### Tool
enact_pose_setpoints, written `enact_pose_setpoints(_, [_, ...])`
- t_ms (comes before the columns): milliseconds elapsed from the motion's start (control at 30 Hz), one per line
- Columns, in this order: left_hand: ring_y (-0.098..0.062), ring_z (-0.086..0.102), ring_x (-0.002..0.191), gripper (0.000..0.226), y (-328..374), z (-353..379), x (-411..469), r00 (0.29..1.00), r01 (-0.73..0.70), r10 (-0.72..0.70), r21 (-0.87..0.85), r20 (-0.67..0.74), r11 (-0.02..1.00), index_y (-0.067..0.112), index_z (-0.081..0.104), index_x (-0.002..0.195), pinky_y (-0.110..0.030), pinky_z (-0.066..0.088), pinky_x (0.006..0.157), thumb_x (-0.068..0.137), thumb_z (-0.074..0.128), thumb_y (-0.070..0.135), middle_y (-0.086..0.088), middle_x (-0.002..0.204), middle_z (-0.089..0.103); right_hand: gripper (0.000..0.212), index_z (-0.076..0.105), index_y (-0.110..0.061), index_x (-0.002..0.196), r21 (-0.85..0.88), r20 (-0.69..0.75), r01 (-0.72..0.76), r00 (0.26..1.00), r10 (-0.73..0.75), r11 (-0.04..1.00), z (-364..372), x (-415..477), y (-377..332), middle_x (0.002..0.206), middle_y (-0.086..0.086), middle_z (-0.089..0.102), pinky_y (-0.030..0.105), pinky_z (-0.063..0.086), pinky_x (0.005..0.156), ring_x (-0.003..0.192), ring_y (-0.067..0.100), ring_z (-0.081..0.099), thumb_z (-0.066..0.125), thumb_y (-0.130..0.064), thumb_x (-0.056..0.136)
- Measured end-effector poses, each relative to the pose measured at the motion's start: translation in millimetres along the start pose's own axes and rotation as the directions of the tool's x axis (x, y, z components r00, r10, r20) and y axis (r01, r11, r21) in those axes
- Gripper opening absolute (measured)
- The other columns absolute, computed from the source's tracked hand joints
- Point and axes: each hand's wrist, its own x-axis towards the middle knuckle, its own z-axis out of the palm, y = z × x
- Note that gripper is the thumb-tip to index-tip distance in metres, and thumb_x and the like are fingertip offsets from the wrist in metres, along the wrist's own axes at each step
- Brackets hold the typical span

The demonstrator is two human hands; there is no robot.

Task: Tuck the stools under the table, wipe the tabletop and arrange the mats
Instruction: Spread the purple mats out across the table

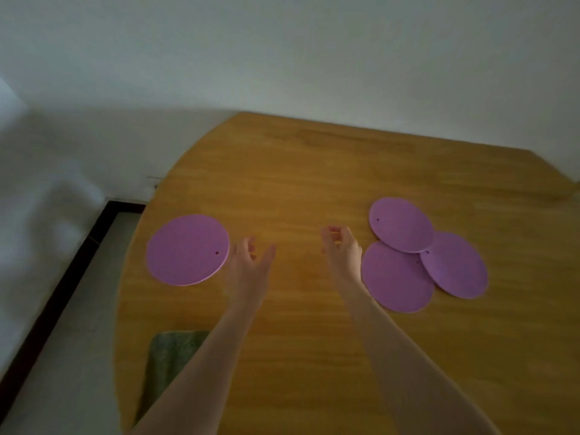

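Mats (400,224) in purple, four flat round ones, lie on a broad wooden surface (298,171) with a curved left edge, which fills most of the view and stands against a pale wall (282,58). A strip of light floor (62,340) with a dark skirting line shows to the left. No stools are in view.

Two bare forearms reach in from the bottom of the picture toward the middle of the surface.

Three mats form an overlapping cluster on the right: the far mat sits on top, covering the edges of the near mat (395,277) and the right-hand mat (455,265). This looks like a loose pile waiting to be spread out. The single mat (187,249) lies flat and alone on the left, well apart from the cluster, probably already in its place.

A folded green cloth (171,356) rests at the near left edge, partly hidden by the left forearm. It is out of the way, so the wiping seems finished.

The left hand (249,262) hovers just beside the single mat's right edge, fingers loosely spread and thumb held apart, holding nothing. The right hand (340,246) hovers just left of the cluster, fingers bent loosely toward the thumb. It is blurred, but it seems to be pinching nothing, and it appears ready to take the next mat.
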Motion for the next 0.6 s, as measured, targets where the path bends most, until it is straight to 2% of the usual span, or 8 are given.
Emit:
enact_pose_setpoints(67, [-0.019,0.053,0.087,0.053,22,29,-17,1.0,0.008,-0.007,-0.091,0.015,0.996,0.007,0.056,0.119,-0.026,0.036,0.073,0.08,0.068,0.042,-0.009,0.103,0.059,0.015,0.055,-0.029,0.093,0.013,-0.031,0.011,0.999,-0.011,1.0,-35,5,11,0.09,-0.006,0.064,0.043,0.052,0.074,0.084,0.023,0.064,0.051,-0.044,0.093])
enact_pose_setpoints(133, [-0.019,0.056,0.087,0.044,45,60,-41,0.999,0.015,-0.008,-0.153,0.042,0.988,0.01,0.056,0.117,-0.022,0.039,0.07,0.082,0.07,0.032,-0.007,0.097,0.061,0.017,0.056,-0.03,0.091,0.058,-0.062,0.017,0.998,-0.013,0.998,-75,11,25,0.087,-0.006,0.065,0.047,0.052,0.075,0.082,0.024,0.064,0.053,-0.046,0.09])
enact_pose_setpoints(267, [-0.014,0.055,0.077,0.038,85,110,-82,1.0,-0.016,0.021,-0.251,0.016,0.968,0.008,0.058,0.111,-0.016,0.041,0.065,0.081,0.072,0.026,-0.006,0.088,0.061,0.013,0.056,-0.029,0.088,0.071,-0.04,0.041,0.998,-0.039,0.997,-147,20,46,0.083,-0.005,0.065,0.044,0.053,0.071,0.079,0.022,0.065,0.054,-0.041,0.094])
enact_pose_setpoints(400, [-0.003,0.053,0.068,0.034,120,158,-122,1.0,-0.009,0.009,-0.271,-0.002,0.963,0.008,0.058,0.107,-0.009,0.04,0.056,0.081,0.072,0.026,0.0,0.081,0.059,0.02,0.058,-0.023,0.094,0.064,-0.014,0.076,0.997,-0.075,0.995,-217,28,73,0.087,-0.003,0.065,0.043,0.054,0.073,0.077,0.022,0.065,0.054,-0.042,0.093])
enact_pose_setpoints(600, [-0.006,0.055,0.077,0.037,143,199,-153,0.999,-0.019,0.029,-0.245,0.037,0.969,0.013,0.057,0.11,-0.012,0.042,0.059,0.082,0.069,0.034,0.001,0.091,0.06,0.017,0.059,-0.025,0.094,0.138,-0.021,0.05,0.999,-0.047,0.989,-270,40,99,0.085,-0.004,0.066,0.04,0.054,0.067,0.062,0.011,0.062,0.055,-0.041,0.092])
